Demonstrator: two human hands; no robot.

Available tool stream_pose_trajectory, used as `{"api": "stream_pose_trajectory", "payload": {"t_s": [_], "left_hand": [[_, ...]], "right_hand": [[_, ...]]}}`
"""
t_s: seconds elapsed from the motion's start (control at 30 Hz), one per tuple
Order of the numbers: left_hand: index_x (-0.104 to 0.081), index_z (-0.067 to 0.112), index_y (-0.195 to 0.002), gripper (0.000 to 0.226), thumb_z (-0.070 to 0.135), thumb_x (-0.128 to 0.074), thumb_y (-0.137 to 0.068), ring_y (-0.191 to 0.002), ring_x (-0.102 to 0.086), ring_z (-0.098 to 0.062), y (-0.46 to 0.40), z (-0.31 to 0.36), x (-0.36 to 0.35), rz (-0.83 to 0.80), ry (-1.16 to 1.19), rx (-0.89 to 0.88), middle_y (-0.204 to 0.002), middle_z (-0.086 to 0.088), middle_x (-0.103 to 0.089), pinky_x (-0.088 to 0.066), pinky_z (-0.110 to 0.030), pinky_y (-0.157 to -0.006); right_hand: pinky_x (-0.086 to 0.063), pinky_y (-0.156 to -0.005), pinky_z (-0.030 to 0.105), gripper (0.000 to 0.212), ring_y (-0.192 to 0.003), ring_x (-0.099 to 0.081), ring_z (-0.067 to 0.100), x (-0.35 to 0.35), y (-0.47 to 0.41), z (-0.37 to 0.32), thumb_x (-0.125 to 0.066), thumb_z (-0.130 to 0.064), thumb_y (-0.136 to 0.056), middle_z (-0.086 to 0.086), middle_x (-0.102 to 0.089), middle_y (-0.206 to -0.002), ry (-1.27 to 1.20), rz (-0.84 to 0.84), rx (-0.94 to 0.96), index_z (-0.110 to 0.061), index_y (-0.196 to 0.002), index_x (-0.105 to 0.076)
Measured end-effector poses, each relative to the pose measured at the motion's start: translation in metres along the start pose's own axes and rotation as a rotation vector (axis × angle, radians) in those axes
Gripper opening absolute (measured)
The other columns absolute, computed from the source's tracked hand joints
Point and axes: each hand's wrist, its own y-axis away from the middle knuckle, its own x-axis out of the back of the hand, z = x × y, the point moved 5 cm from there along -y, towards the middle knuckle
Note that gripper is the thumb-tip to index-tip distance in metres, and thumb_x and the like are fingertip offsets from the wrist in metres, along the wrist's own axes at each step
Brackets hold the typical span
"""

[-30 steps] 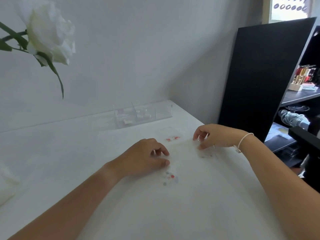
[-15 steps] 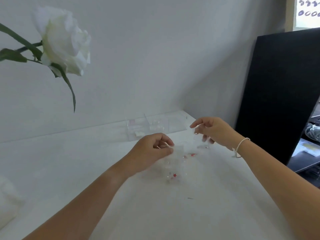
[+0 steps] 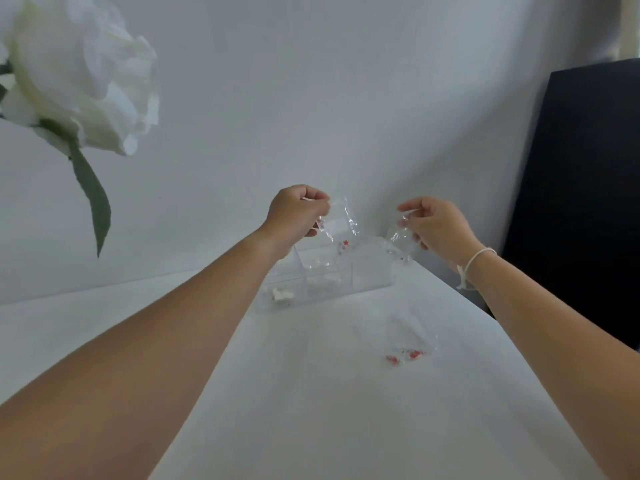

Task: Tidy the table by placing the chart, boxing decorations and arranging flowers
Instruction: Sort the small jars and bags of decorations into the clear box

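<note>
My left hand (image 3: 298, 213) pinches a small clear packet (image 3: 337, 226) with tiny red decorations at its bottom. It hangs above the middle of a clear divided box (image 3: 370, 275) that stands against the wall. My right hand (image 3: 433, 223) pinches a second clear packet (image 3: 398, 242) over the box's right end. A third clear packet (image 3: 410, 342) with red bits lies flat on the white table (image 3: 311, 393), in front of the box. Small white pieces lie in the box's left and middle compartments.
A white rose (image 3: 76, 71) with a green leaf hangs in at the upper left, close to the camera. A black panel (image 3: 581, 202) stands at the table's right edge. A white wall runs behind the box.
Both hands have lifted their packets off the table and carried them back over the clear box. One packet stays on the table.
</note>
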Motion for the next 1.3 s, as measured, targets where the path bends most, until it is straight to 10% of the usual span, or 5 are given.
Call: {"api": "stream_pose_trajectory", "payload": {"t_s": [0.6, 0.8, 1.0, 1.3], "left_hand": [[-0.063, 0.013, -0.09, 0.012, 0.006, -0.055, -0.082, -0.062, -0.048, -0.009, -0.046, -0.024, -0.037, -0.061, -0.117, 0.027, -0.072, 0.005, -0.056, -0.032, -0.005, -0.035], [-0.059, 0.013, -0.079, 0.008, 0.007, -0.055, -0.079, -0.073, -0.047, -0.02, -0.048, -0.03, -0.042, -0.104, -0.261, -0.02, -0.077, -0.004, -0.056, -0.04, -0.025, -0.069], [-0.049, 0.014, -0.067, 0.011, 0.009, -0.051, -0.077, -0.071, -0.034, -0.017, -0.048, -0.038, -0.039, -0.106, -0.513, -0.042, -0.075, -0.007, -0.042, -0.029, -0.028, -0.065], [-0.069, 0.02, -0.101, 0.022, 0.026, -0.056, -0.085, -0.1, -0.054, -0.014, -0.021, -0.03, -0.003, 0.014, -0.553, -0.193, -0.113, 0.0, -0.065, -0.036, -0.022, -0.083]], "right_hand": [[-0.034, -0.038, 0.005, 0.024, -0.054, -0.046, 0.009, 0.006, -0.024, 0.002, -0.046, -0.002, -0.081, -0.013, -0.063, -0.071, 0.069, 0.05, 0.13, -0.02, -0.09, -0.06], [-0.037, -0.043, 0.007, 0.023, -0.055, -0.047, 0.007, 0.0, -0.026, -0.002, -0.047, -0.003, -0.082, -0.014, -0.063, -0.071, 0.056, 0.036, 0.155, -0.02, -0.087, -0.061], [-0.037, -0.056, 0.019, 0.018, -0.059, -0.045, 0.007, -0.015, -0.027, -0.013, -0.05, -0.005, -0.082, -0.003, -0.066, -0.08, 0.022, -0.021, 0.188, -0.02, -0.084, -0.06], [-0.03, -0.038, 0.006, 0.022, -0.04, -0.045, -0.004, -0.053, -0.032, -0.022, -0.05, -0.004, -0.084, -0.011, -0.065, -0.069, 0.146, -0.23, 0.238, -0.021, -0.076, -0.06]]}}
